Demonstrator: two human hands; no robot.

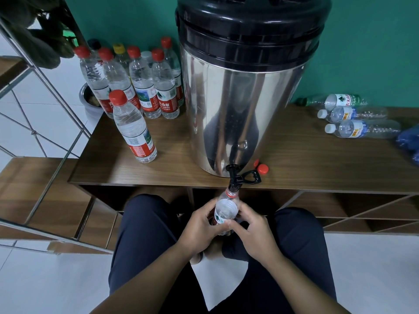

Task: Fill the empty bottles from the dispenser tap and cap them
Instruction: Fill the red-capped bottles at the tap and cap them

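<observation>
A clear plastic bottle with a red neck ring stands uncapped right under the black tap of a steel dispenser. My left hand grips the bottle from the left. My right hand holds it from the right, thumb across the label. The tap's black lever points to the right. Two loose red caps lie on the table beside the dispenser's base.
The dispenser stands on a low wooden table. A capped bottle stands at front left, with several more capped bottles behind it. Three bottles lie on their sides at the right. A metal rack is at the left.
</observation>
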